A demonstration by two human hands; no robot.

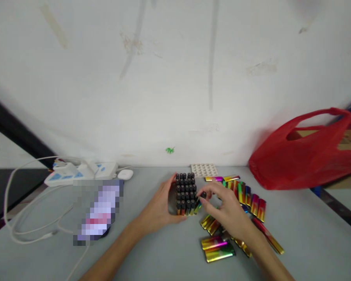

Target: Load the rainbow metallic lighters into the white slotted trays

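Observation:
A block of upright lighters (pixel 185 191), black tops upward in close rows, stands on the grey table in front of me. My left hand (pixel 160 201) grips the block from its left side, thumb along the near edge and fingers behind. At the block's right front corner, my right hand (pixel 222 203) pinches a single tilted lighter (pixel 198 207) with a green and yellow body. More lighters with shiny gold, red, purple and green bodies lie loose around and under my right hand, including a pair (pixel 218 249) nearest me.
A white grid tray (pixel 204 169) lies behind the block by the wall. To the right sits a red plastic bag (pixel 295 156) with cardboard in it. On the left are a power strip (pixel 82 173), a white cable, a blurred-out phone (pixel 101 208) and a small white case (pixel 125 174).

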